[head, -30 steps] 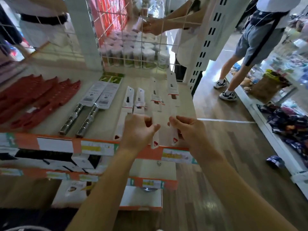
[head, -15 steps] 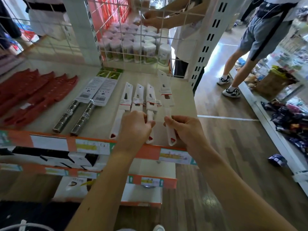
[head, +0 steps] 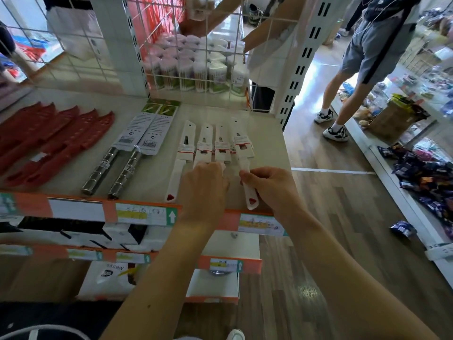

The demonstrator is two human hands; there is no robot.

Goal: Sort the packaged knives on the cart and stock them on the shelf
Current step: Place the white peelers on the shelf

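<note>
Several white packaged knives lie side by side on the beige shelf (head: 264,143). The leftmost white knife (head: 182,155) lies free. My left hand (head: 204,190) rests palm down over the handles of the two middle white knives (head: 213,148). My right hand (head: 269,187) pinches the handle of the rightmost white knife (head: 244,153), which lies flat on the shelf near its right edge. Its handle end with a red triangle (head: 252,201) reaches the shelf's front lip.
Two steel-handled knives in white card sleeves (head: 137,146) lie left of the white ones, red sheathed knives (head: 54,141) further left. A wire grid with jars (head: 196,67) backs the shelf. Lower shelves hold boxes (head: 122,236). A person (head: 367,57) stands in the aisle at right.
The rightmost white knife came down from a lifted, tilted hold and now lies flat beside the others. My left hand slid forward onto the middle knives' handles.
</note>
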